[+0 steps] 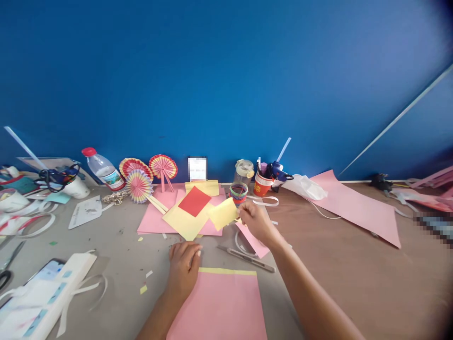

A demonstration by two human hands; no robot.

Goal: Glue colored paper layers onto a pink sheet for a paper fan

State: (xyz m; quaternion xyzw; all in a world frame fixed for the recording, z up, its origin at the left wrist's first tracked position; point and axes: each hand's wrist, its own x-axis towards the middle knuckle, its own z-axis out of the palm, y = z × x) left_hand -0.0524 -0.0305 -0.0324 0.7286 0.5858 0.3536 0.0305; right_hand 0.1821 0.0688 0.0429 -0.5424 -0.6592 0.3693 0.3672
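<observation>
A small yellow piece of paper (223,214) is pinched by one edge between the thumb and fingers of my right hand (256,221). It is raised over the right side of a larger yellow sheet (189,227). A red paper square (195,201) lies on that sheet, and pink sheets (148,222) are underneath. My left hand (184,263) rests on the table with its fingers loosely bent and holds nothing. Close by on its right lies a pink sheet with a yellow strip along its top edge (221,302). A craft knife (246,259) lies beyond this sheet.
Several folded paper fans (163,166) stand at the back beside a plastic bottle (106,171). A clear jar (244,172) and a red cup of pens (263,184) stand at the back. Scissors (10,267) and a power strip (60,293) lie left; a pink sheet (357,210) lies right.
</observation>
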